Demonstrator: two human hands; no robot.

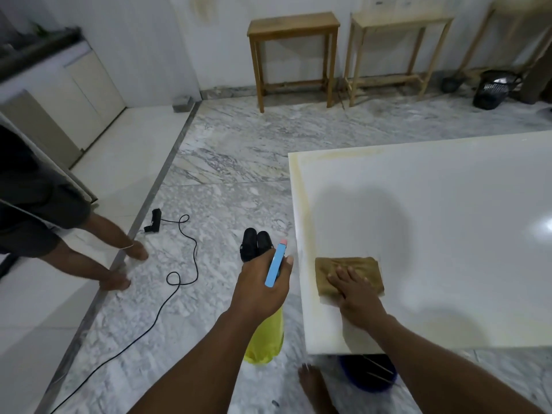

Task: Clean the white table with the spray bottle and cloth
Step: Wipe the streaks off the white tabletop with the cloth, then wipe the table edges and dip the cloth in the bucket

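Wiping step, likely. Your right hand [355, 294], fingers flat, presses cloth [358, 265] on table [448, 204]. Left hand [260, 288] grips bottle [265, 339] alongside. Next: push cloth ahead toward stained edge [334, 155].

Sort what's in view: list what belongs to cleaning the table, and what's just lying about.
In the job: white table; spray bottle, held by the left hand; brown cloth, pressed flat under the right hand.

Lying about: black shoes; black cable; dark wooden side table; pale wooden side table; black basket.
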